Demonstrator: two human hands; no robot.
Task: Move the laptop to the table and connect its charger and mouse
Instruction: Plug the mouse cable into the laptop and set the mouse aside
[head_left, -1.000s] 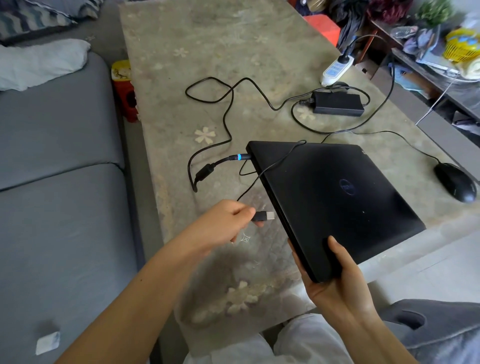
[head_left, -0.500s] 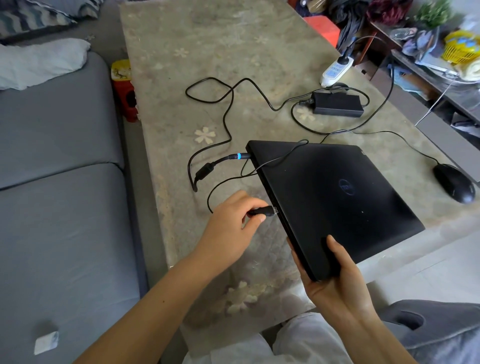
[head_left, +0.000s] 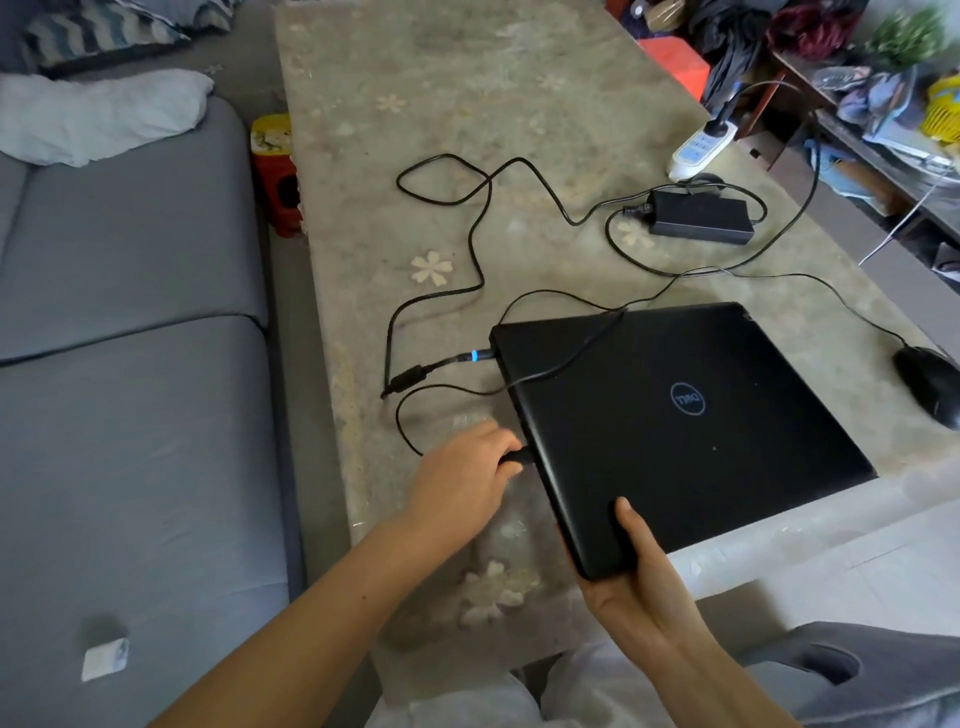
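Note:
A closed black laptop (head_left: 675, 431) lies on the stone table (head_left: 467, 130), its near corner lifted off the edge. My right hand (head_left: 639, 582) grips that near corner. My left hand (head_left: 467, 473) pinches the black mouse plug (head_left: 519, 457), which sits against the laptop's left side. The charger plug (head_left: 475, 357) with a blue ring is in the same side, further back. Its power brick (head_left: 701, 215) lies behind the laptop. The black mouse (head_left: 930, 384) rests at the right table edge, its thin cable crossing the lid.
A white power strip (head_left: 701, 148) lies at the table's far right edge. A grey sofa (head_left: 130, 415) runs along the left, with a red stool (head_left: 278, 187) between it and the table. A cluttered shelf (head_left: 883, 119) stands at the far right.
My left hand has carried the mouse plug from open air to the laptop's left side, where it now sits against the edge. The laptop and my right hand have barely shifted.

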